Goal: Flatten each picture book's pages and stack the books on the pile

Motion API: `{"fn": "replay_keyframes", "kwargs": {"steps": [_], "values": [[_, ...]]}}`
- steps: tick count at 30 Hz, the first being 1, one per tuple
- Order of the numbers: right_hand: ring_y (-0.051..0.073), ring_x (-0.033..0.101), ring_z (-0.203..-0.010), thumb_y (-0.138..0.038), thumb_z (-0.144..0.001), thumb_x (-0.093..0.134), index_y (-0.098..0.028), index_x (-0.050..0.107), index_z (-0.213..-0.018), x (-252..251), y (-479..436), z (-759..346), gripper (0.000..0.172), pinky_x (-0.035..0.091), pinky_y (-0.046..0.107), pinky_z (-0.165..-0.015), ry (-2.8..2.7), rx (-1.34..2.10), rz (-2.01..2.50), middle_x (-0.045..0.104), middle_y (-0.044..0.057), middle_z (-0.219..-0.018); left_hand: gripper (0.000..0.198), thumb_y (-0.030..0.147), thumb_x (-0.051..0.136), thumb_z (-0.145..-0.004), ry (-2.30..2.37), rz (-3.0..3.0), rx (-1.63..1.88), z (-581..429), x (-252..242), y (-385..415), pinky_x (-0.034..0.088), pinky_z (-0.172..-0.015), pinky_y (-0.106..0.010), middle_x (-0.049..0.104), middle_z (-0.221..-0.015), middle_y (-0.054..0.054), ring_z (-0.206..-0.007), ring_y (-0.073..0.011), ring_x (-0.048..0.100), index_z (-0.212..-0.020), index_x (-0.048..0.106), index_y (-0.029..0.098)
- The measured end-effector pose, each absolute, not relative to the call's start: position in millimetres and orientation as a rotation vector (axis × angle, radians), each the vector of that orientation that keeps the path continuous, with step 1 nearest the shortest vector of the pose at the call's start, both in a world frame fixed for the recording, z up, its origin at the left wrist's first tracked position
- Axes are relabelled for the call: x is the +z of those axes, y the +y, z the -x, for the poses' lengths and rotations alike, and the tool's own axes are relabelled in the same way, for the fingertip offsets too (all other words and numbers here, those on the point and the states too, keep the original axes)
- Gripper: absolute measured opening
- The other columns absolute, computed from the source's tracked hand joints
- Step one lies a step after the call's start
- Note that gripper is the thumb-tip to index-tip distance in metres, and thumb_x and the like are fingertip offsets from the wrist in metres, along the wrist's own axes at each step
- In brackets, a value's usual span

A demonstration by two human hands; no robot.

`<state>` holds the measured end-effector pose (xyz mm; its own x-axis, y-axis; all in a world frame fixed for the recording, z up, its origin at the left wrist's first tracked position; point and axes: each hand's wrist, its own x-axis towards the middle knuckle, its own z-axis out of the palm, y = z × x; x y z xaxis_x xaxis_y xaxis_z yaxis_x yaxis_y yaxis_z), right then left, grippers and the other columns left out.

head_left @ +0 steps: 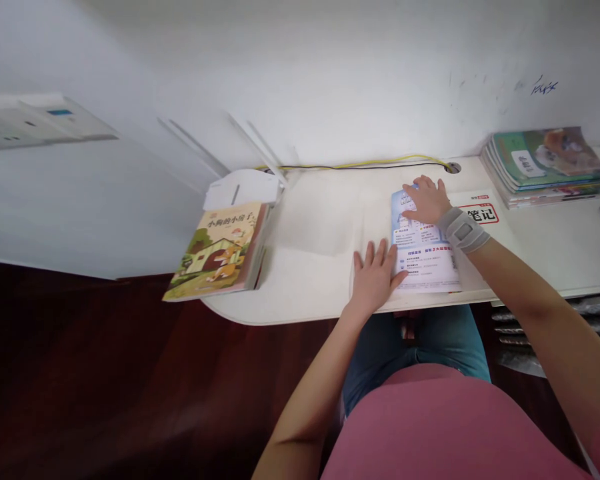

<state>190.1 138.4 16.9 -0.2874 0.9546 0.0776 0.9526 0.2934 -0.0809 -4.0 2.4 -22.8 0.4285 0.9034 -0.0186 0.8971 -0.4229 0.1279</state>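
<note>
My left hand (375, 277) lies flat with fingers spread at the left edge of a blue-and-white printed sheet (425, 267). The thumb touches the sheet's lower left part. Upon the upper part of the same sheet rests my right hand (427, 200), fingers apart and nothing gripped. A grey band (463, 230) wraps that wrist. To the right of the sheet shows a white book cover (500, 233) with large black characters in a red frame, partly hidden by the right wrist and forearm. A pale, see-through edge shows beside the left hand; its kind is unclear.
At the left end of the white desk (300, 280), a stack of picture books (220, 253) overhangs the edge, before a white router (243, 187) with antennas. More books (550, 160) are stacked at the right rear. Yellow and black cables (355, 165) run along the wall.
</note>
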Motion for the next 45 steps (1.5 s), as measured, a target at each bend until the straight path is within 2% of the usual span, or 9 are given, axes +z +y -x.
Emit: {"fn": "replay_keyframes", "kwargs": {"steps": [3,7,18,24,29,32,35,40,45], "values": [[0.039,0.030,-0.132,-0.050,-0.080,0.056,-0.015,0.056,-0.124,14,131,-189,0.056,0.019,0.067,-0.103,-2.398,-0.077,1.831,0.042,0.021,-0.140,0.066,0.055,0.034,-0.092,1.640,-2.546,0.092,2,-23,2,0.021,-0.109,-0.063,0.026,-0.154,-0.013,-0.141,-0.0391,0.021,-0.147,0.031,0.017],[0.039,0.031,-0.130,-0.050,-0.081,0.056,-0.014,0.061,-0.118,15,125,-189,0.052,0.020,0.066,-0.103,-2.420,-0.109,1.839,0.043,0.020,-0.138,0.069,0.056,0.035,-0.092,1.645,-2.536,0.116,1,-24,2,0.020,-0.109,-0.063,0.023,-0.155,-0.015,-0.141,-0.0392,0.019,-0.147,0.029,0.014],[0.038,0.034,-0.127,-0.050,-0.077,0.060,-0.015,0.064,-0.117,12,131,-190,0.053,0.021,0.062,-0.104,-2.526,-0.039,1.768,0.044,0.019,-0.136,0.075,0.055,0.039,-0.091,1.597,-2.528,0.219,4,-29,2,0.017,-0.111,-0.060,0.015,-0.156,-0.018,-0.144,-0.0332,0.014,-0.150,0.017,0.014],[0.038,0.033,-0.126,-0.055,-0.077,0.057,-0.017,0.065,-0.116,10,134,-188,0.056,0.018,0.062,-0.104,-2.551,-0.018,1.751,0.046,0.017,-0.135,0.075,0.054,0.041,-0.090,1.569,-2.518,0.242,6,-30,2,0.017,-0.110,-0.061,0.015,-0.156,-0.018,-0.144,-0.0331,0.013,-0.150,0.016,0.016],[0.037,0.033,-0.128,-0.051,-0.076,0.061,-0.017,0.065,-0.115,15,132,-185,0.053,0.017,0.062,-0.106,-2.587,0.036,1.757,0.046,0.017,-0.136,0.075,0.052,0.042,-0.091,1.541,-2.517,0.226,7,-28,2,0.016,-0.111,-0.060,0.013,-0.157,-0.018,-0.144,-0.0322,0.012,-0.150,0.014,0.015],[0.037,0.032,-0.131,-0.049,-0.076,0.062,-0.017,0.063,-0.120,15,133,-180,0.054,0.017,0.062,-0.107,-2.589,0.107,1.751,0.044,0.017,-0.138,0.074,0.050,0.043,-0.091,1.517,-2.504,0.243,7,-26,2,0.016,-0.111,-0.061,0.013,-0.157,-0.018,-0.144,-0.0322,0.013,-0.150,0.014,0.016],[0.037,0.024,-0.138,-0.048,-0.079,0.060,-0.017,0.054,-0.131,15,136,-180,0.060,0.016,0.062,-0.108,-2.511,0.221,1.723,0.037,0.017,-0.146,0.073,0.049,0.043,-0.091,1.502,-2.494,0.247,7,-26,2,0.016,-0.110,-0.062,0.015,-0.156,-0.018,-0.144,-0.0325,0.015,-0.150,0.015,0.017],[0.036,0.011,-0.143,-0.059,-0.086,0.046,-0.022,0.045,-0.138,16,128,-213,0.065,0.015,0.065,-0.108,-2.342,0.275,1.570,0.025,0.011,-0.155,0.062,0.043,0.044,-0.091,1.473,-2.491,0.218,15,-26,2,0.017,-0.110,-0.062,0.023,-0.155,-0.013,-0.144,-0.0327,0.016,-0.147,0.028,0.019],[0.029,0.013,-0.144,-0.065,-0.085,0.043,-0.020,0.036,-0.144,-5,100,-251,0.074,0.023,0.054,-0.111,-2.315,0.361,1.391,0.022,0.012,-0.156,0.050,0.035,0.038,-0.095,1.480,-2.503,0.276,3,-9,-3,0.016,-0.111,-0.063,0.028,-0.154,-0.008,-0.144,-0.0296,0.015,-0.143,0.035,0.023]]}}
